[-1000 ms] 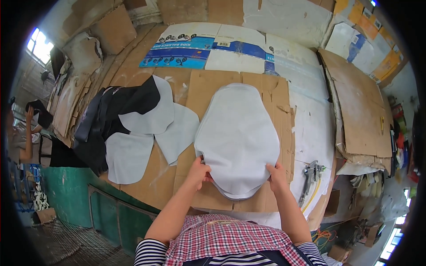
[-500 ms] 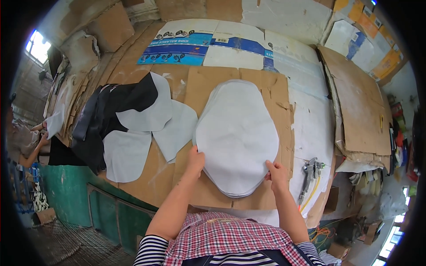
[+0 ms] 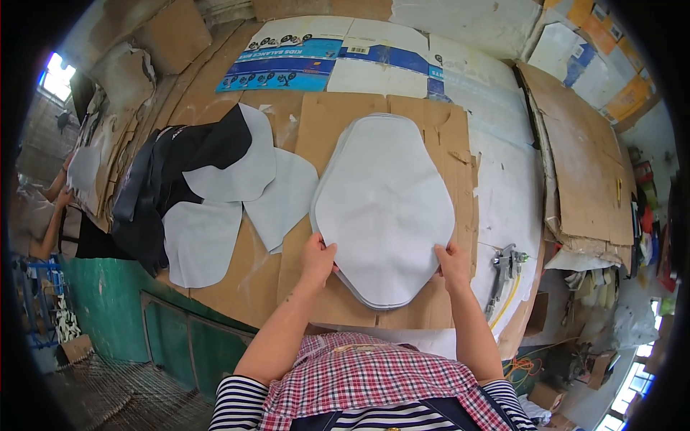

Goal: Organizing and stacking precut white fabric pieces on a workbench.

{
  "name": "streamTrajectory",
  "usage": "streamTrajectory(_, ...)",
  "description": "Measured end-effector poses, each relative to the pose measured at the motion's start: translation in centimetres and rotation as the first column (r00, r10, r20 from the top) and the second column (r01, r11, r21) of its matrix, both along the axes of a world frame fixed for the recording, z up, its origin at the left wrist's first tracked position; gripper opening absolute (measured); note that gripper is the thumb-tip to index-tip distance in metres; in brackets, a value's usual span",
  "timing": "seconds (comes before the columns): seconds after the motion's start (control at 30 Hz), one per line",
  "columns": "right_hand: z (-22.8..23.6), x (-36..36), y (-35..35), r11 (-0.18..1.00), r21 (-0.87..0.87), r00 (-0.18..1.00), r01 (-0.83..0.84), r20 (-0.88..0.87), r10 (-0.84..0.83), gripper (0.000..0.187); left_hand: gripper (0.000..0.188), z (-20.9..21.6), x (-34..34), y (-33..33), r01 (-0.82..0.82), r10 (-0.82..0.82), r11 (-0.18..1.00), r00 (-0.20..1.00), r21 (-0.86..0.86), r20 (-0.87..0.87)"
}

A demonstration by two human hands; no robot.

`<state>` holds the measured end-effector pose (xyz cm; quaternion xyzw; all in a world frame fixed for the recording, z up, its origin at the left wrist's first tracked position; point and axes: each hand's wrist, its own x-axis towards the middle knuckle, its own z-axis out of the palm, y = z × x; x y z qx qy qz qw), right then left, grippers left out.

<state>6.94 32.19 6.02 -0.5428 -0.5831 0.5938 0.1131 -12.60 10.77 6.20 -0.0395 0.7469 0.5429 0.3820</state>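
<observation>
A stack of pale grey-white fabric pieces (image 3: 386,208), each rounded and wider at the middle, lies on a flat brown cardboard sheet. My left hand (image 3: 317,257) pinches the top piece at its lower left edge, thumb above and fingertips tucked under. At the lower right edge, my right hand (image 3: 451,263) grips the same piece in a like pinch. Edges of the lower pieces peek out along the left side and the bottom. To the left lie black fabric pieces (image 3: 205,147), partly folded to show grey backing, and loose grey pieces (image 3: 203,241).
Right of the stack, a metal spray gun (image 3: 506,267) with a yellow hose rests on the white covering. Cardboard sheets (image 3: 575,158) stand piled at the far right. Printed blue and white cardboard (image 3: 280,61) covers the back. Another person's hands (image 3: 65,194) hold a pale piece at far left.
Both hands keep their pinch on the top piece, which has shifted slightly; more of the stack's left edge shows. The whole view has tilted a little. The other person's hands have moved.
</observation>
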Motion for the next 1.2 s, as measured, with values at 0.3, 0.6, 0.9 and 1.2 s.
streamTrajectory(0.3,5.1,-2.3,-1.5,0.570,0.729,0.914,-0.379,0.392,0.106,0.042,0.042,1.3,0.8,-0.5,0.089,-0.312,0.929,0.711,-0.360,-0.630)
streamTrajectory(0.6,0.9,-4.1,-7.1,0.091,0.740,0.645,-0.666,0.510,0.569,0.047,0.060,0.6,3.2,1.6,0.405,-0.687,0.707,0.200,-0.580,-0.698)
streamTrajectory(0.9,2.8,-3.9,-6.4,0.427,0.778,0.804,-0.460,0.161,0.572,0.036,0.047,-6.7,-8.7,-8.2,-0.404,-0.001,0.841,0.664,-0.361,-0.748)
streamTrajectory(1.2,4.6,-4.7,-8.9,0.416,0.800,0.735,-0.434,0.047,0.676,0.028,0.028,-3.4,-10.8,-9.9,-0.408,0.402,0.909,0.912,-0.085,-0.081)
